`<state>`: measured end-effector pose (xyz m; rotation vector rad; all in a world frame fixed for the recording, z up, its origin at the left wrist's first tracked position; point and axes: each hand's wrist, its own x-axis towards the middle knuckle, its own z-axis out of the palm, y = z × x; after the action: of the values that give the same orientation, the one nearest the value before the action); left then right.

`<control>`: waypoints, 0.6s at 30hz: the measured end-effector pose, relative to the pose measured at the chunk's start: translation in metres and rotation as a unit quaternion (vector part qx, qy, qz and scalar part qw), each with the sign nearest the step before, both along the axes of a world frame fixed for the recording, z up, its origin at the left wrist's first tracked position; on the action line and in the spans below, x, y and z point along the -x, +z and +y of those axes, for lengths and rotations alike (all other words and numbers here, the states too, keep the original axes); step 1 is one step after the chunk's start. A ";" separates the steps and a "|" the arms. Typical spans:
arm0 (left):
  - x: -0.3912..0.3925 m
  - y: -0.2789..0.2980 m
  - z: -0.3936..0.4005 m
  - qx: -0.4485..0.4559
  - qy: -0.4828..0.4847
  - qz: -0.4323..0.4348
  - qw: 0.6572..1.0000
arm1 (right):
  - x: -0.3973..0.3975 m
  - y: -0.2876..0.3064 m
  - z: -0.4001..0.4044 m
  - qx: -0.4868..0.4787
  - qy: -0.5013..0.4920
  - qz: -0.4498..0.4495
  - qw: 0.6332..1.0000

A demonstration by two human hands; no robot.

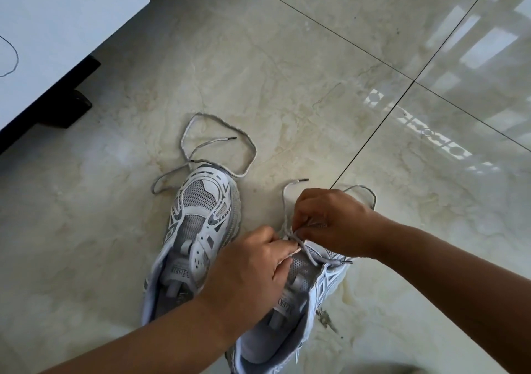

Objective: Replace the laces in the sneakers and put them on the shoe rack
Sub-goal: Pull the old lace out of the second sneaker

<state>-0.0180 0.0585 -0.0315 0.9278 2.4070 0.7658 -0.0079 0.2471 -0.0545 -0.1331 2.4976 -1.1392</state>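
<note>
Sneakers stand side by side on the tiled floor with their toes pointing away from us and their heels toward us, so each shoe's long axis runs straight out from our body. We are working on the right sneaker, and both our hands sit over its tongue and eyelet rows, touching it. Our left hand curls its fingers onto the lace where it crosses the shoe, while our right hand pinches the same lace just beyond, toward the toe. The free ends trail past the toe and across the shoe's right side. We judge the next pull must run across the shoe, from one eyelet row to the other. The left sneaker stands just beside, unlaced, its loose lace looping off its toe.
</note>
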 end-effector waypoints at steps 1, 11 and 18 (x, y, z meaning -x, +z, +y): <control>0.000 0.000 0.000 -0.003 -0.004 0.001 1.000 | 0.000 0.001 -0.001 0.001 -0.024 0.002 1.000; -0.004 0.000 0.001 0.002 -0.025 0.020 0.999 | 0.001 0.014 -0.009 0.032 -0.172 -0.088 0.981; -0.004 -0.001 0.002 -0.001 -0.029 0.027 0.999 | 0.004 0.013 -0.002 -0.084 0.035 -0.115 0.989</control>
<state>-0.0145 0.0608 -0.0321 1.0273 2.4144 0.7307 -0.0116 0.2448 -0.0414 -0.0388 2.3510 -0.8598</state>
